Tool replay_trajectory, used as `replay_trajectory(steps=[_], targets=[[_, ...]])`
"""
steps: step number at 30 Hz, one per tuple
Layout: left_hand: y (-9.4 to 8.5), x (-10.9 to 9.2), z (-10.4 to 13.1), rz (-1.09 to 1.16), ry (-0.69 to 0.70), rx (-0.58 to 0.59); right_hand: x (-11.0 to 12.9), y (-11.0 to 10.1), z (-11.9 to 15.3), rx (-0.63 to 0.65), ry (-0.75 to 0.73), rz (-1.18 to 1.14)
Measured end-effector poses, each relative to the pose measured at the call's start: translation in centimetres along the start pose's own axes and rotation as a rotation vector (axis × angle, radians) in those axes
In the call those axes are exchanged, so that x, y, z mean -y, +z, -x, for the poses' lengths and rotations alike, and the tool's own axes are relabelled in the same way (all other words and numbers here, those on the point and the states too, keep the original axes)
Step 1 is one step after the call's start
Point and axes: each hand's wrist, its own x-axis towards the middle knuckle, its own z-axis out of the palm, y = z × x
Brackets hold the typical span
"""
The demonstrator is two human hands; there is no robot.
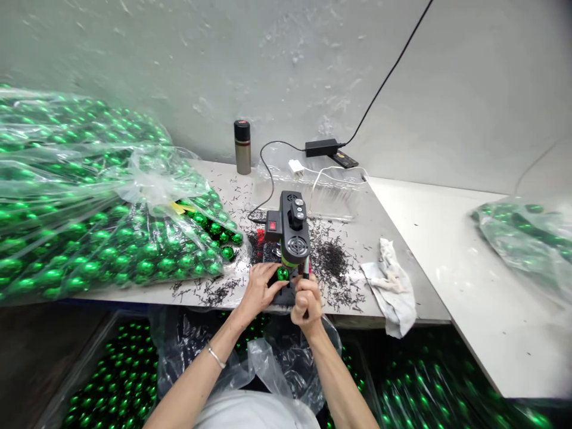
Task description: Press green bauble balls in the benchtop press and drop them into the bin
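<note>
A small black bench drill press (295, 232) with a red switch stands at the table's front edge. Under its head, a shiny green ball (283, 273) sits between the thumb and fingers of my left hand (260, 284). My right hand (308, 302) is closed around a dark lever handle (306, 275) at the machine's right side. Most of that handle is hidden by the fingers. Where the ball meets the drill tip is too small to make out. Black shavings (331, 257) lie heaped and scattered around the base.
Clear bags of green balls fill the left side (111, 238) and another bag (531, 232) lies far right. A tumbler (242, 148), a power adapter (322, 147) and a clear plastic tray (333, 199) are behind. A white cloth (391, 292) hangs over the front edge.
</note>
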Motion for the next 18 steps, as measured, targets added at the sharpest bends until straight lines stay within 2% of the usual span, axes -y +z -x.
replay_trajectory(steps=[2, 6, 8, 11, 13, 15, 18], targets=[[0.1, 0.1, -0.2, 0.006, 0.008, 0.001, 0.2, -0.3, -0.5, 0.022, -0.015, 0.0], [0.1, 0.1, -0.3, 0.017, -0.001, 0.014, 1.6, -1.1, -3.4, -0.059, 0.09, -0.047], [-0.3, -0.3, 0.3, 0.024, 0.007, 0.029, 2.6, -1.5, -5.6, -0.081, 0.192, -0.057], [-1.4, -1.1, 2.5, 0.016, 0.052, 0.062, 3.7, -1.9, -8.0, -0.034, 0.332, -0.072], [-2.4, -1.3, 3.9, -0.005, 0.098, 0.111, 4.0, -1.9, -8.4, -0.05, 0.326, -0.07], [-3.6, -1.1, 4.3, -0.042, 0.131, 0.137, 4.0, -1.6, -7.9, -0.089, 0.296, -0.062], [-5.6, 0.1, 2.1, -0.178, 0.056, 0.013, 3.7, -1.1, -6.6, -0.141, 0.269, -0.071]])
